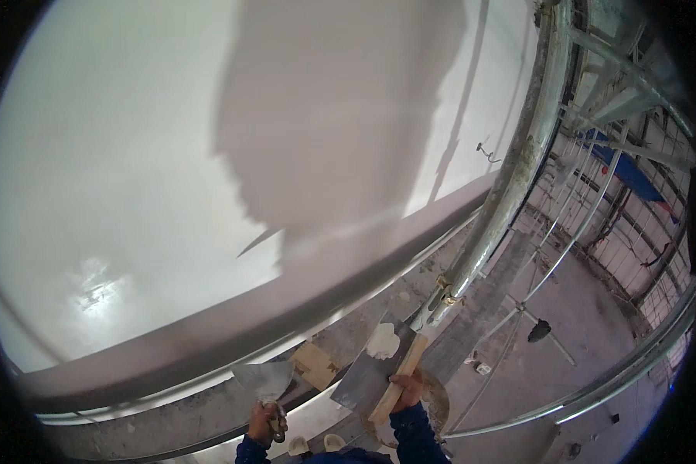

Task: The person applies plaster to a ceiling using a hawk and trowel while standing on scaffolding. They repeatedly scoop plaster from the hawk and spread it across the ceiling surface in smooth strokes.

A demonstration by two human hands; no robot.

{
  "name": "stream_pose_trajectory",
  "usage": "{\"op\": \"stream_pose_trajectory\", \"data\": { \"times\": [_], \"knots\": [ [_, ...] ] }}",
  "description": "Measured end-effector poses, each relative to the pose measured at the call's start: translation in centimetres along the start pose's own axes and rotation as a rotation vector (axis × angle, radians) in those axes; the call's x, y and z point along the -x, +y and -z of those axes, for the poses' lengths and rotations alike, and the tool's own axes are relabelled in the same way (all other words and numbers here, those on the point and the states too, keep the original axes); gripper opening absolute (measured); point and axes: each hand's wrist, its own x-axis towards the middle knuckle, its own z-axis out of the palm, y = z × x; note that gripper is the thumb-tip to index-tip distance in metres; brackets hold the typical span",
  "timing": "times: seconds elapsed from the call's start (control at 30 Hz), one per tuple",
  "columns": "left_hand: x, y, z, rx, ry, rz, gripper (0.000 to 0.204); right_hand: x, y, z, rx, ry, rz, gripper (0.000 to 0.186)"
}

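Low in the picture, my left hand point(264, 424) is closed round the handle of a putty knife point(263, 380), its broad blade pointing up and away from me. My right hand point(407, 390) grips the wooden bar of a plastering trowel point(361, 383), whose flat grey metal blade lies to the left of the bar. A lump of whitish putty point(382, 341) sits on the far part of that blade. Both tools are apart from the large smooth white wall point(131, 178) ahead, which carries a broad shadow.
A thick scaffold pole point(510, 182) rises just right of the trowel. Curved rails point(634, 387) run at the lower right, above a dusty floor point(580, 332) far below. Brown cardboard point(315, 366) lies between the tools. A round brown rim point(438, 406) shows beside my right hand.
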Motion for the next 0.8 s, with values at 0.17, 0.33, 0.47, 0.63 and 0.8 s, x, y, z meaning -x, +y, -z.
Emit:
{"op": "stream_pose_trajectory", "data": {
  "times": [0.17,0.33,0.47,0.63,0.8],
  "knots": [
    [-0.5,-1.3,-3.6,0.024,0.010,0.129,0.016,-1.7,2.8,5.3,0.442,-0.112,0.393,0.025],
    [-0.5,-3.8,-4.1,-0.105,0.031,0.116,0.024,0.2,-2.8,4.1,1.180,-0.156,1.358,0.037],
    [0.4,-1.6,-6.0,-0.254,-0.011,0.119,0.035,-1.7,-1.7,5.7,1.081,0.057,1.470,0.041],
    [2.9,-1.5,-5.8,-0.139,0.101,0.040,0.019,-4.8,-2.1,0.6,0.885,0.017,1.791,0.047],
    [4.9,-3.4,-4.2,0.050,0.246,-0.061,0.022,-11.0,2.2,3.8,0.602,-0.338,1.108,0.045]
  ]
}}
